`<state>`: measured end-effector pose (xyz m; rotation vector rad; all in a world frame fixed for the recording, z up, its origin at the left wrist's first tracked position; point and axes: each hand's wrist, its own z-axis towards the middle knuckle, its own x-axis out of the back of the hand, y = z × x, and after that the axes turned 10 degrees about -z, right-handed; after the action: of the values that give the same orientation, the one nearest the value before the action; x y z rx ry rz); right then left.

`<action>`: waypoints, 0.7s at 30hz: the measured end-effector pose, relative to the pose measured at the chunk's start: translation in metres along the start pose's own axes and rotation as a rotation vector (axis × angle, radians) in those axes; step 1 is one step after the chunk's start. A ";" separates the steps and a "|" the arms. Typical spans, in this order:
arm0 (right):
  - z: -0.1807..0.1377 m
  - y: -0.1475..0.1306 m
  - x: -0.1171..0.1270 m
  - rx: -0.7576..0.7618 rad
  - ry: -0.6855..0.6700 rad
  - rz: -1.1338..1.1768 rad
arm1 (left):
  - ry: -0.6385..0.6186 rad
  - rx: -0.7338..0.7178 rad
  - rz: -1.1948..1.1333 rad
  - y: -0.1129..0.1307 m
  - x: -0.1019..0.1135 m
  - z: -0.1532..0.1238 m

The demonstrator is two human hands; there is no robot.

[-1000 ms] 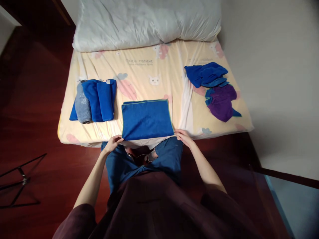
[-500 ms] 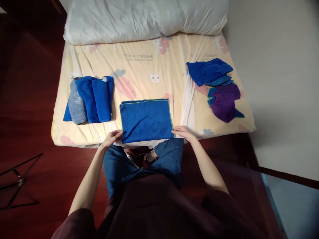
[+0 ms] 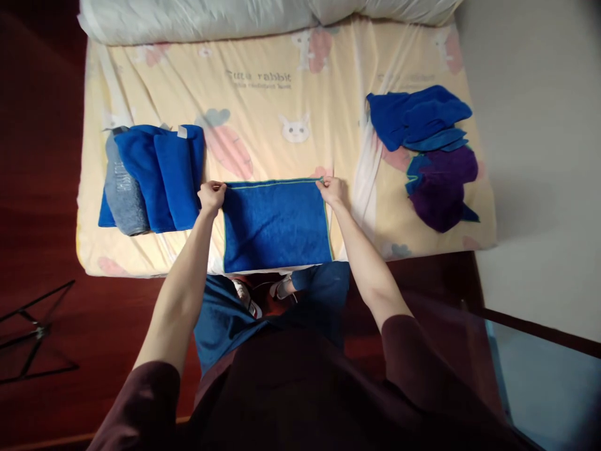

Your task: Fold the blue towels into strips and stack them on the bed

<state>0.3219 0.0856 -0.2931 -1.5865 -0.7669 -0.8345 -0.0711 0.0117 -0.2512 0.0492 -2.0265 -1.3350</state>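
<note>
A blue towel (image 3: pixel 277 225) with yellow-green edging lies folded flat at the near edge of the bed. My left hand (image 3: pixel 213 195) pinches its far left corner, and my right hand (image 3: pixel 331 190) pinches the far right corner. The far edge runs straight between the two hands. Just left of my left hand lie rolled blue towels (image 3: pixel 176 181) with a grey-blue rolled towel (image 3: pixel 124 188) beside them. Farther off to the right are a crumpled blue towel (image 3: pixel 420 118) and a crumpled purple cloth (image 3: pixel 441 194), partly overlapping.
The bed (image 3: pixel 263 138) wears a yellow sheet with rabbit and carrot prints. A pale rolled quilt (image 3: pixel 211 19) lies across its far side. A wall (image 3: pixel 530 156) stands at the right. A black metal stand (image 3: pixel 37 332) is on the dark red floor at the left.
Both my hands have moved from the towel's near side corners up to its far corners and now pinch them. The view has shifted slightly, closer to the bed.
</note>
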 end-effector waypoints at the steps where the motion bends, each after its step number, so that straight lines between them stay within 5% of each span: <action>1: 0.002 0.002 0.000 0.003 -0.003 -0.006 | -0.007 -0.022 0.004 -0.001 0.000 0.003; 12: 0.015 0.010 -0.001 -0.008 0.093 0.057 | -0.018 -0.210 0.013 0.001 -0.003 0.015; 18: 0.014 0.001 0.004 0.049 0.100 0.038 | -0.178 -0.359 0.168 -0.003 -0.003 0.027; 21: 0.018 -0.002 0.007 0.041 -0.010 0.078 | -0.276 -0.393 0.298 -0.005 0.001 0.039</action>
<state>0.3260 0.1037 -0.2878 -1.5745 -0.7205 -0.7510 -0.0956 0.0395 -0.2634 -0.6206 -1.8547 -1.5790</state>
